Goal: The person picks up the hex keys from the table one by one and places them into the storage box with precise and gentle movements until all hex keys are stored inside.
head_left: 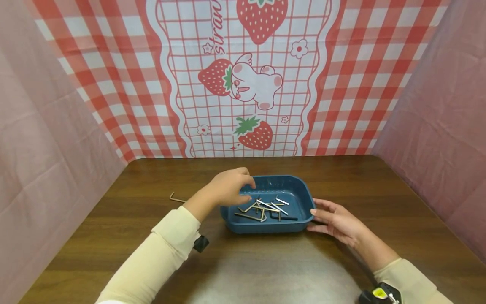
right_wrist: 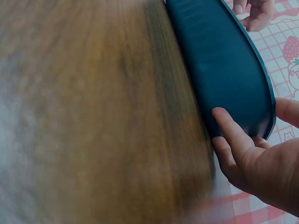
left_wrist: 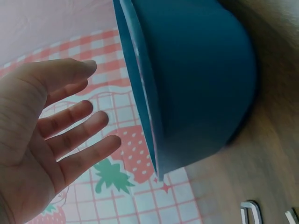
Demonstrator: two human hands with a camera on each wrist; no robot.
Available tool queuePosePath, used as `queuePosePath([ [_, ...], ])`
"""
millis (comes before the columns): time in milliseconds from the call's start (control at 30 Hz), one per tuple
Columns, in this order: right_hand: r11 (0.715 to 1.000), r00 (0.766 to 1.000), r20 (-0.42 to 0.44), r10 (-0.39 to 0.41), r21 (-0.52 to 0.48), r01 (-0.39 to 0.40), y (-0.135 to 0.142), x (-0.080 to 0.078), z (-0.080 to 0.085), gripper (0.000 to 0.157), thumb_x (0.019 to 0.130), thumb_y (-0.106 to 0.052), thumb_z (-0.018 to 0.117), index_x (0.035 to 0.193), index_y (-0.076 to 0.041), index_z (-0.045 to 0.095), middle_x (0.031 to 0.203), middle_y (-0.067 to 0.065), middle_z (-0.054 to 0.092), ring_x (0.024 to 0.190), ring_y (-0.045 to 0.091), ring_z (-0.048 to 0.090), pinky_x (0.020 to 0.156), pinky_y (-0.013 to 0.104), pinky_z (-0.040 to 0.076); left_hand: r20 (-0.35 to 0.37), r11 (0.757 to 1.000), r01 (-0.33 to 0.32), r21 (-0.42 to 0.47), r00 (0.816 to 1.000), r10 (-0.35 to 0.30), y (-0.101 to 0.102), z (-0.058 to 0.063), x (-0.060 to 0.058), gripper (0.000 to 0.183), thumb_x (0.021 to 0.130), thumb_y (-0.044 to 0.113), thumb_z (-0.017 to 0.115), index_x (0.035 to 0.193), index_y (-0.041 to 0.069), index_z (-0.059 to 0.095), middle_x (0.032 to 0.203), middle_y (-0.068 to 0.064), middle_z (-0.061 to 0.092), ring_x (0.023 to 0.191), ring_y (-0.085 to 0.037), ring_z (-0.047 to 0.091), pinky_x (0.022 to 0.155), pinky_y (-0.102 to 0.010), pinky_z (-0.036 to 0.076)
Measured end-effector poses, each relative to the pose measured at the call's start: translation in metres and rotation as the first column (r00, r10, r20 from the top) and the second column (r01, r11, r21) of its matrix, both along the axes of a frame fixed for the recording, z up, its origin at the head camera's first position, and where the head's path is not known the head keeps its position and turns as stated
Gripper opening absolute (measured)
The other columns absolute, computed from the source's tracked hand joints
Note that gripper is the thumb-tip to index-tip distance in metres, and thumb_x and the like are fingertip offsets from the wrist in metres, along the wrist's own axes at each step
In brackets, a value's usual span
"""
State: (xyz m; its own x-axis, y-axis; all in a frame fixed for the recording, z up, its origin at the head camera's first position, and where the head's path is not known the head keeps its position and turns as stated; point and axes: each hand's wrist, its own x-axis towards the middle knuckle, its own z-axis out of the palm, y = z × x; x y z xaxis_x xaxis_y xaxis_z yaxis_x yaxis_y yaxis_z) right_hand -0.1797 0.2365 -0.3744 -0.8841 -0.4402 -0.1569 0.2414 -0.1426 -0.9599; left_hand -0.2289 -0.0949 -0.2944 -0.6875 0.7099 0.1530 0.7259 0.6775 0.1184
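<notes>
A blue plastic tray (head_left: 265, 228) stands on the table with a loose pile of L-shaped hex keys (head_left: 248, 217) inside, brass-toned, silver and black. My right hand (head_left: 339, 223) holds the tray's right end, thumb at the rim and fingers against the outer wall (right_wrist: 233, 79). Over the tray's left side hovers my left hand (head_left: 229, 188), fingers apart and loosely bent, nothing between them. In the left wrist view the left hand (left_wrist: 56, 116) shows an empty palm beside the tray's rim (left_wrist: 142, 79).
Left of the tray, partly behind the left forearm, a brass-toned hex key (head_left: 176, 198) lies on the brown wooden table (head_left: 265, 270). Ends of hex keys (left_wrist: 252, 212) show low in the left wrist view. A strawberry-print checked cloth (head_left: 243, 105) hangs behind the table, with pink cloth at both sides.
</notes>
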Motion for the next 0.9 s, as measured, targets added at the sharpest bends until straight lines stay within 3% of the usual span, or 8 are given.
queuePosePath([
  [133, 1.000, 1.000, 0.000, 0.000, -0.002, 0.000, 0.000, 0.000, 0.000, 0.073, 0.099, -0.007, 0.053, 0.148, 0.013, 0.002, 0.124, 0.015, 0.054, 0.099, 0.025, 0.065, 0.091, 0.048, 0.051, -0.040, 0.999, -0.026, 0.028, 0.999, 0.028, -0.009, -0.001, 0.006, 0.027, 0.083, 0.028, 0.077, 0.106, 0.017, 0.072, 0.110, -0.002, 0.058, 0.096, -0.018, 0.059, 0.081, -0.037, 0.053],
  [333, 1.000, 1.000, 0.001, 0.003, 0.000, -0.003, 0.000, 0.000, 0.000, 0.073, 0.100, -0.008, 0.053, 0.149, 0.013, 0.002, 0.127, 0.014, 0.053, 0.099, 0.025, 0.065, 0.091, 0.048, 0.051, -0.040, 0.997, -0.063, 0.042, 0.997, 0.064, -0.025, -0.004, 0.013, 0.027, 0.081, 0.027, 0.078, 0.105, 0.017, 0.071, 0.109, -0.002, 0.058, 0.097, -0.019, 0.060, 0.081, -0.039, 0.053],
  [667, 1.000, 1.000, 0.005, -0.005, -0.011, 0.005, 0.000, 0.000, -0.001, 0.073, 0.099, -0.007, 0.053, 0.149, 0.013, 0.003, 0.126, 0.012, 0.054, 0.099, 0.025, 0.065, 0.091, 0.048, 0.051, -0.064, 0.996, -0.076, 0.047, 0.995, 0.079, -0.051, -0.007, 0.020, 0.026, 0.079, 0.022, 0.080, 0.102, 0.013, 0.072, 0.106, -0.003, 0.060, 0.086, -0.017, 0.060, 0.077, -0.037, 0.054],
  [900, 1.000, 1.000, 0.010, 0.003, -0.021, -0.002, 0.000, 0.000, 0.000, 0.073, 0.099, -0.007, 0.053, 0.148, 0.013, 0.002, 0.123, 0.010, 0.057, 0.099, 0.024, 0.065, 0.090, 0.048, 0.051, -0.068, 0.995, -0.071, 0.074, 0.995, 0.076, -0.069, -0.012, 0.023, 0.024, 0.076, 0.017, 0.081, 0.098, 0.012, 0.073, 0.101, -0.002, 0.060, 0.088, -0.018, 0.062, 0.076, -0.037, 0.055],
])
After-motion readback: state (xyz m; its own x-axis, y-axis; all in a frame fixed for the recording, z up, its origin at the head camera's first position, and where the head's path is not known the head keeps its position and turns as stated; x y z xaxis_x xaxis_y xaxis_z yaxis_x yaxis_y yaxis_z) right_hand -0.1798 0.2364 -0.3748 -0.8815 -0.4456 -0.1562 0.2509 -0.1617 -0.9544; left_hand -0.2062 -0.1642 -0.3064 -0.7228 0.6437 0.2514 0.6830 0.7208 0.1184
